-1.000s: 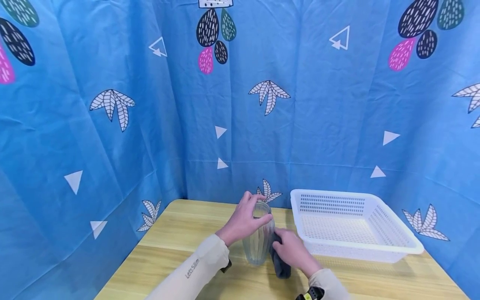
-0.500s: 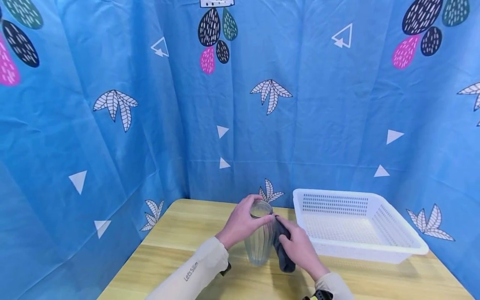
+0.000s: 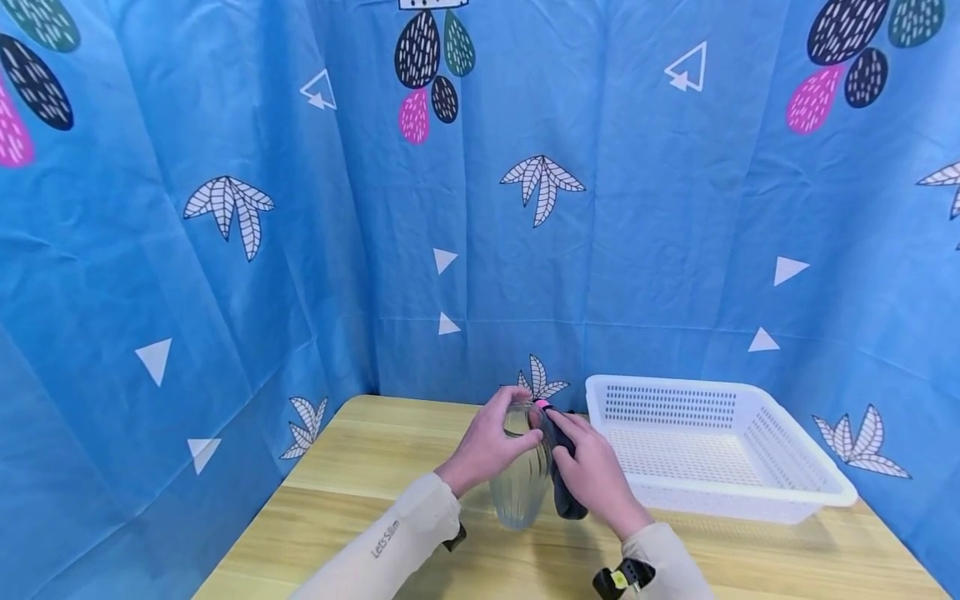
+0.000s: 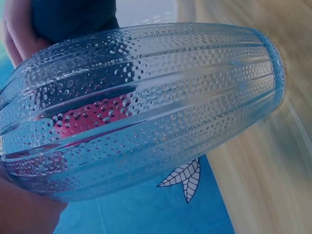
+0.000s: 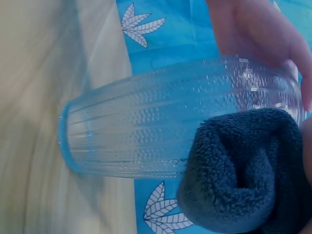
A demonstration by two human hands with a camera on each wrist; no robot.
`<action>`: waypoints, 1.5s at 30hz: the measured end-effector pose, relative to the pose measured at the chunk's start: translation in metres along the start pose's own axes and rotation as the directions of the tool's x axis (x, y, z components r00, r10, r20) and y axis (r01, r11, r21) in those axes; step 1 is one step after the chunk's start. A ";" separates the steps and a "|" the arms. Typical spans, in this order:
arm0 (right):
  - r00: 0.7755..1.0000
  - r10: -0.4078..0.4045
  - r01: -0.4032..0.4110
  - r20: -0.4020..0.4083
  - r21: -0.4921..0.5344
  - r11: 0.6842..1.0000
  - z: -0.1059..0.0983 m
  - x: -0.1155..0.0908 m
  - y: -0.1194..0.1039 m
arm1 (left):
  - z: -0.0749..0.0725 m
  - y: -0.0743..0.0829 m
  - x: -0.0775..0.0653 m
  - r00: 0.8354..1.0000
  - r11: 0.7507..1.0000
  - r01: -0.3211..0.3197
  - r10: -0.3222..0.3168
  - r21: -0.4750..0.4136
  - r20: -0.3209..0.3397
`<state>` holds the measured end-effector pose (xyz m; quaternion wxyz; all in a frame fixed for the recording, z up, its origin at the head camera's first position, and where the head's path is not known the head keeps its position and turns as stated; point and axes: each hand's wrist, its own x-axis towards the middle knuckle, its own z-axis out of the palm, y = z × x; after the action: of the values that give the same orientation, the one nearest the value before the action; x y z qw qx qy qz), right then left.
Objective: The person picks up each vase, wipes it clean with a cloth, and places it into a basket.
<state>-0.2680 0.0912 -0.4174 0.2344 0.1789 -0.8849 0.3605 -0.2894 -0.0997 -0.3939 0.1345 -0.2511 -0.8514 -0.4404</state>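
Observation:
A clear ribbed glass vase (image 3: 517, 498) stands upright on the wooden table. My left hand (image 3: 483, 442) grips it near the rim, thumb on the near side and fingers around the far side. A folded dark grey towel (image 3: 567, 496) is in my right hand (image 3: 598, 473), held against the vase's upper right side. Something pink beside the rim also shows as a pink patch through the dimpled glass (image 4: 170, 83) in the left wrist view. From the right wrist, the towel's fluffy folds (image 5: 234, 195) cover part of the vase's upper wall (image 5: 136, 131).
Right of the vase, a white perforated plastic basket (image 3: 720, 493) sits on the table (image 3: 360, 475). Behind and to the left hangs a blue patterned curtain (image 3: 480, 208), meeting the table's back edge.
My right hand has slid the towel up along the vase's right side, from mid-height to near the rim. A pink bit has come into view there. My left hand keeps its grip.

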 end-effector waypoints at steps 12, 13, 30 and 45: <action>0.977 0.089 -0.101 0.192 0.050 0.994 0.004 0.005 0.013 | -0.001 -0.006 -0.002 0.999 0.999 0.021 -0.022 0.037 0.036; 0.978 0.097 -0.109 0.185 0.056 0.992 0.003 0.004 0.012 | -0.001 -0.006 -0.002 0.999 0.998 0.027 -0.029 0.050 0.037; 0.999 -0.014 0.014 -0.033 0.004 1.000 -0.020 -0.006 -0.022 | -0.017 0.008 0.000 0.994 0.996 0.020 -0.029 0.092 0.105; 0.970 0.025 -0.041 0.243 0.061 0.997 -0.006 0.009 0.008 | -0.009 0.008 0.003 0.994 0.999 -0.038 0.033 0.038 0.107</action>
<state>-0.2774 0.0996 -0.4132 0.1127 0.2142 -0.8975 0.3686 -0.2878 -0.1021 -0.3816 0.1017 -0.2866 -0.8615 -0.4066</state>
